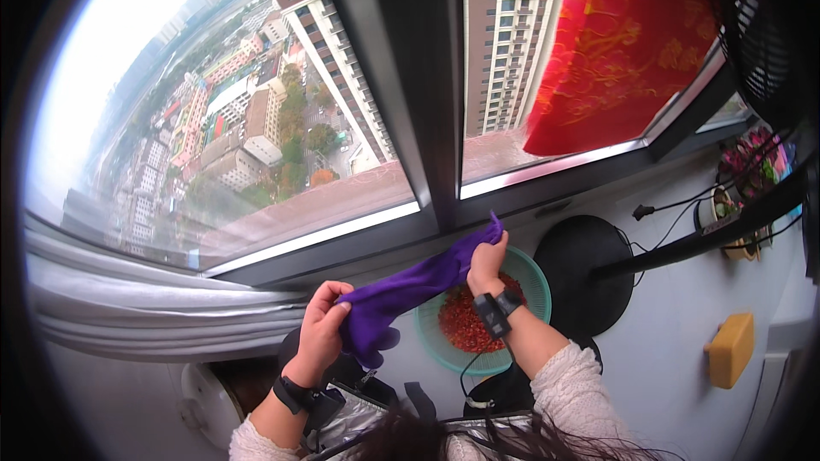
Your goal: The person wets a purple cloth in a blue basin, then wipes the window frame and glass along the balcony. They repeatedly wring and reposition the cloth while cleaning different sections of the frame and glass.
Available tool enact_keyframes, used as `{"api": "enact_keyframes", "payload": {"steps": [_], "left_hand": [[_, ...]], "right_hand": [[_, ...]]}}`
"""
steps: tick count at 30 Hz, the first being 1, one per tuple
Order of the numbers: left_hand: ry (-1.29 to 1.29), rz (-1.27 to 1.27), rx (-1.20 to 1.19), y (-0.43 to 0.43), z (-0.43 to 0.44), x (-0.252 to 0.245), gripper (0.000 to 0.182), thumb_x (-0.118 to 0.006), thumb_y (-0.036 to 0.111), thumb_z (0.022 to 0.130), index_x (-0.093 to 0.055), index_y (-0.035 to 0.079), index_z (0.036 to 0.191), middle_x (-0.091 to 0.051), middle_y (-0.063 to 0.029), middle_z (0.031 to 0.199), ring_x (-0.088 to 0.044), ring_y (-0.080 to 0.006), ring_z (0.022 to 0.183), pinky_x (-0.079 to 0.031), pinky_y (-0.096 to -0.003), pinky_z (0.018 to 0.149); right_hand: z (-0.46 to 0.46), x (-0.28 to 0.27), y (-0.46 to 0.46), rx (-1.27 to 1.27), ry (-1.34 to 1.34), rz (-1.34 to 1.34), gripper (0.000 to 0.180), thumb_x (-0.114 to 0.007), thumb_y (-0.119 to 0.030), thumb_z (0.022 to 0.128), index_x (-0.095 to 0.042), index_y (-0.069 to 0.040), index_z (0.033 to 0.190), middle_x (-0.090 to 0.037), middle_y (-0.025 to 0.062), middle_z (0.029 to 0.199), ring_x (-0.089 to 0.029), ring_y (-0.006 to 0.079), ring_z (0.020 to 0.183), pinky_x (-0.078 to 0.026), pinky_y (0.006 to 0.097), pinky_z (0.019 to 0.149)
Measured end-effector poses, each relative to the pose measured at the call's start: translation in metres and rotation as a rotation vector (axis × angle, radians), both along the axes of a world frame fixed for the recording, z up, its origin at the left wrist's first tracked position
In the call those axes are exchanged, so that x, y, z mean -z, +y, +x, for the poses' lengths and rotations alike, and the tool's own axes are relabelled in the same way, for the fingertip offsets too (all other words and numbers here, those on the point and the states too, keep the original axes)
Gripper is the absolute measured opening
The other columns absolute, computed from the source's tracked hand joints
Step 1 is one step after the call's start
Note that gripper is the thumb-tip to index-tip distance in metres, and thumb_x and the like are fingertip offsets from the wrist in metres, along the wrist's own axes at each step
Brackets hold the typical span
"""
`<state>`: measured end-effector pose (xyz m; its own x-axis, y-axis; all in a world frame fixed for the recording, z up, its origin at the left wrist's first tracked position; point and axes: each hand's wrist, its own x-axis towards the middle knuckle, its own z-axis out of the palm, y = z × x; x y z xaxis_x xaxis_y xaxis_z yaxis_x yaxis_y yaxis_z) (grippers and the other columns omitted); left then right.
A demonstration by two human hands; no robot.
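A purple towel or similar cloth [410, 288] is stretched between my two hands. My left hand [325, 323] pinches one end between thumb and fingertips, and a folded part hangs below it. My right hand [487, 262] is closed round the other end, with a twisted tip sticking up past the fingers. Beneath and behind my right hand and wrist stands a green plastic basket [541, 282] that holds chopped red pieces [462, 323], perhaps peppers. Dark bands with small devices are strapped round both wrists.
A round black stand base with a pole [570, 250] is right of the basket. Further right are a yellow stool [731, 351], potted plants [724, 205] and loose cables. Tall windows are ahead, with a red patterned cloth [615, 64]. A grey curtain [173, 307] hangs left, near a white rounded appliance [205, 403].
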<state>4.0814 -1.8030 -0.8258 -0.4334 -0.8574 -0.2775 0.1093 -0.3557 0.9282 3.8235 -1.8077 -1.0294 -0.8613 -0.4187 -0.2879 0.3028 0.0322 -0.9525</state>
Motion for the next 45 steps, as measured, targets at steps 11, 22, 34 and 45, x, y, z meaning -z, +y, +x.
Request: {"api": "enact_keyframes", "payload": {"steps": [11,22,34,45], "left_hand": [[0.165,-0.107,-0.252,-0.026,0.044,-0.004,0.012,-0.040,0.007,0.093,-0.042,0.005,0.105,-0.053,-0.0067,0.097,-0.054,-0.0122,0.088,-0.045,-0.0253,0.081],[-0.033,-0.195,-0.297,-0.040,0.085,0.054,0.015,-0.041,0.005,0.093,-0.042,0.003,0.108,-0.050,-0.0063,0.103,-0.048,-0.0111,0.094,-0.040,-0.0246,0.087],[-0.038,-0.169,-0.328,-0.046,0.107,0.070,0.031,-0.037,-0.001,0.091,-0.046,0.002,0.121,-0.051,-0.0068,0.111,-0.050,-0.0122,0.100,-0.039,-0.0248,0.091],[-0.413,-0.311,-0.190,-0.037,0.099,0.101,0.038,-0.042,-0.007,0.075,-0.061,0.002,0.106,-0.051,-0.0076,0.102,-0.050,-0.0190,0.101,-0.036,-0.0275,0.094]], "right_hand": [[0.073,-0.032,-0.008,-0.610,0.757,0.054,0.048,-0.048,0.000,0.075,-0.038,0.005,0.122,-0.039,0.0228,0.113,-0.044,0.0411,0.105,-0.039,0.0414,0.092],[0.121,-0.030,-0.040,-0.905,0.902,0.424,0.061,-0.052,-0.003,0.075,-0.032,-0.001,0.132,-0.039,0.0211,0.113,-0.055,0.0391,0.094,-0.049,0.0445,0.076],[0.224,-0.023,-0.068,-1.222,1.073,0.249,0.045,-0.053,-0.008,0.081,-0.044,-0.006,0.125,-0.047,0.0147,0.105,-0.056,0.0297,0.093,-0.051,0.0390,0.076],[0.167,-0.043,-0.026,-0.979,-0.254,-0.119,0.050,-0.056,0.001,0.082,-0.044,-0.004,0.130,-0.058,0.0018,0.103,-0.054,0.0059,0.080,-0.045,0.0181,0.062]]}}
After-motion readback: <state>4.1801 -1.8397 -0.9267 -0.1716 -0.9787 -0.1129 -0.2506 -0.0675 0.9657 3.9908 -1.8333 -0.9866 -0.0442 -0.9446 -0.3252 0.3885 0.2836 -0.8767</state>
